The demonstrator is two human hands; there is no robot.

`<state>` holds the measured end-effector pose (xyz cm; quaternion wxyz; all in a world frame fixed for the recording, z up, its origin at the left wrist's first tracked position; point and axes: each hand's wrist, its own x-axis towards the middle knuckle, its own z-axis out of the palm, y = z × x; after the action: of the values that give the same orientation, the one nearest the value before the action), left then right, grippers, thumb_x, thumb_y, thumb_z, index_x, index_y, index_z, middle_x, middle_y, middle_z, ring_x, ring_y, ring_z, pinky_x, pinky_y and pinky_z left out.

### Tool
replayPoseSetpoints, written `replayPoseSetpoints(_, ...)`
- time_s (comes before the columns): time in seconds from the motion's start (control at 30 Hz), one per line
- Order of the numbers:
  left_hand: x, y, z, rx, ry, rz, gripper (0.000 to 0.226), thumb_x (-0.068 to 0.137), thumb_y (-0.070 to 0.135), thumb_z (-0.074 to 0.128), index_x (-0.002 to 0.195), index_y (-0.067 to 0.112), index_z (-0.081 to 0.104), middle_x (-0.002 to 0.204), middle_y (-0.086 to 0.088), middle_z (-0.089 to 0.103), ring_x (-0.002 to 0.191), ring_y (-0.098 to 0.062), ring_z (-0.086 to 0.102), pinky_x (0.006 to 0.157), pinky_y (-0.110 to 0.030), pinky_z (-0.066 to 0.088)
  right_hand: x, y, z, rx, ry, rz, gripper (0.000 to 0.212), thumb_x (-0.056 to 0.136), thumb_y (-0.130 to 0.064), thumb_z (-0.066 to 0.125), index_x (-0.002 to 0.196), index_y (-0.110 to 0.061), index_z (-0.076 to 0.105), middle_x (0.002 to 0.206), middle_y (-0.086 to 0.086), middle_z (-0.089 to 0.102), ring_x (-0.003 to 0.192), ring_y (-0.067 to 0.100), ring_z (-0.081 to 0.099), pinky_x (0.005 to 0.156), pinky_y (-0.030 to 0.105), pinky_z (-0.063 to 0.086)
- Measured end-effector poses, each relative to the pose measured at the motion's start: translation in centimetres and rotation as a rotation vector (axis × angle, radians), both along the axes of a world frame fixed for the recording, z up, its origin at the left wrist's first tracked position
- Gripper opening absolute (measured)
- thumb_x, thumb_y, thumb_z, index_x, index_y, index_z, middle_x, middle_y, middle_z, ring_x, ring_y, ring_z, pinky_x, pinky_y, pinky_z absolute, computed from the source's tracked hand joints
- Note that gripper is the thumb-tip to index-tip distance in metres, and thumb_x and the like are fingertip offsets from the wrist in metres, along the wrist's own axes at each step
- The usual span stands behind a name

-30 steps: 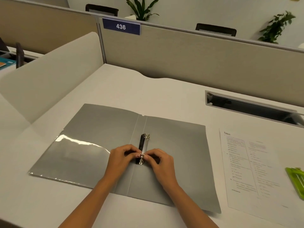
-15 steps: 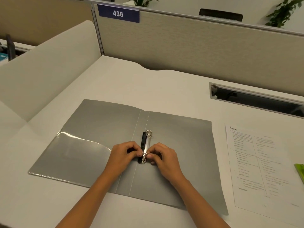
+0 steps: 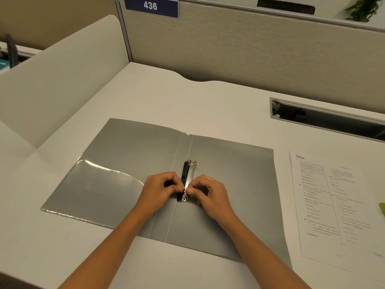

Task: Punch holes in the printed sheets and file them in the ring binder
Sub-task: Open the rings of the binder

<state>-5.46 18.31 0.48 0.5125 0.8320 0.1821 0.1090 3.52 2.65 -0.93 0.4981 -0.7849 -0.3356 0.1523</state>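
Note:
A grey ring binder (image 3: 229,163) lies open and flat on the white desk, with a clear pocket on its left cover. Its metal ring mechanism (image 3: 188,174) runs along the spine. My left hand (image 3: 159,189) and my right hand (image 3: 210,192) meet at the lower ring, each pinching one side of it between thumb and fingertips. The upper ring looks closed. A printed sheet (image 3: 337,205) lies on the desk to the right of the binder. A sliver of a green object (image 3: 382,209), cut off by the right edge, sits beyond the sheet.
A low beige partition (image 3: 250,49) with a "436" label (image 3: 151,6) runs along the back of the desk. A white divider (image 3: 62,76) stands on the left. A cable slot (image 3: 325,119) is set into the desk at the back right.
The view has tilted down and moved closer, so the binder sits higher in the frame. Both hands stay pinched on the lower ring.

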Motion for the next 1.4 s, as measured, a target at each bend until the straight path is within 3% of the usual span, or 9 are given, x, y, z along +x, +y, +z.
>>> replayPoseSetpoints(0.17,0.3,0.4,-0.1,0.009,0.018,-0.063,0.024,0.076,-0.007,0.068,0.067,0.015,0.065,0.074,0.012,0.069,0.074,-0.009,0.066,0.072,-0.018,0.052,0.3,0.2,0.1,-0.007,0.036,-0.018,0.007,0.08,-0.018,0.073,0.074,-0.02,0.07,0.074,-0.015,0.063,0.065,0.004,0.058,0.06,0.017,0.045)
replayPoseSetpoints(0.27,0.3,0.5,-0.2,0.031,0.003,-0.071,0.021,0.076,-0.008,0.068,0.068,0.011,0.065,0.075,0.011,0.068,0.074,-0.009,0.065,0.071,-0.015,0.05,0.3,0.2,0.0,-0.016,0.04,-0.015,0.007,0.079,-0.017,0.073,0.074,-0.019,0.07,0.074,-0.014,0.064,0.064,0.006,0.058,0.059,0.021,0.047)
replayPoseSetpoints(0.53,0.4,0.6,-0.6,0.077,-0.027,-0.094,0.029,0.075,-0.01,0.065,0.066,0.016,0.061,0.075,0.01,0.067,0.074,-0.012,0.065,0.07,-0.018,0.051,0.5,0.1,-0.1,-0.033,0.033,0.006,0.005,0.079,-0.014,0.073,0.075,-0.014,0.069,0.075,-0.009,0.065,0.063,0.007,0.058,0.06,0.023,0.049)
replayPoseSetpoints(0.7,0.3,0.8,-0.7,0.078,-0.04,-0.108,0.023,0.073,-0.016,0.061,0.067,0.006,0.061,0.075,0.007,0.067,0.075,-0.013,0.065,0.071,-0.021,0.053,0.5,-0.5,0.4,0.012,0.12,0.02,0.008,0.081,-0.004,0.07,0.074,-0.006,0.067,0.078,0.002,0.066,0.05,0.012,0.058,0.05,0.019,0.047)
replayPoseSetpoints(1.0,0.0,0.7,-0.4,0.021,-0.022,-0.072,0.022,0.075,-0.015,0.063,0.068,0.006,0.064,0.076,0.008,0.069,0.075,-0.012,0.066,0.072,-0.02,0.053,0.3,-0.7,1.0,0.019,0.165,0.01,0.016,0.082,-0.005,0.071,0.071,-0.016,0.067,0.076,0.0,0.065,0.05,0.011,0.057,0.047,0.018,0.046)
replayPoseSetpoints(1.1,-0.2,0.8,0.1,-0.031,-0.006,-0.054,0.017,0.075,-0.012,0.067,0.072,0.005,0.07,0.078,0.008,0.072,0.077,-0.01,0.069,0.076,-0.021,0.055,0.3,-1.0,1.5,0.019,0.248,-0.003,0.008,0.081,-0.006,0.073,0.075,-0.012,0.072,0.074,0.0,0.067,0.051,0.012,0.059,0.046,0.023,0.049)
replayPoseSetpoints(1.2,-0.6,0.6,0.8,-0.068,-0.016,-0.029,0.022,0.076,-0.01,0.069,0.083,0.01,0.074,0.085,0.007,0.074,0.082,-0.008,0.071,0.079,-0.021,0.056,0.4,-1.4,2.3,0.081,0.339,-0.025,0.004,0.08,-0.005,0.074,0.08,-0.009,0.075,0.075,0.009,0.072,0.057,0.021,0.066,0.057,0.029,0.058)
replayPoseSetpoints(1.3,-1.5,-0.2,1.6,-0.169,-0.044,-0.006,0.037,0.075,-0.012,0.069,0.101,0.014,0.069,0.102,0.001,0.072,0.095,-0.011,0.069,0.079,-0.021,0.056,0.0,-2.2,3.3,0.158,0.347,-0.094,0.006,0.081,-0.004,0.073,0.08,-0.009,0.075,0.075,0.007,0.073,0.064,0.024,0.07,0.063,0.031,0.059)
replayPoseSetpoints(1.4,-2.5,-1.8,1.8,-0.021,-0.143,0.022,0.036,0.072,0.001,0.077,0.101,0.02,0.069,0.111,0.009,0.066,0.107,-0.005,0.062,0.092,-0.017,0.048,-0.7,-3.9,4.1,0.218,0.31,-0.176,0.002,0.08,-0.003,0.073,0.081,-0.004,0.074,0.077,0.008,0.072,0.066,0.022,0.069,0.061,0.024,0.057)
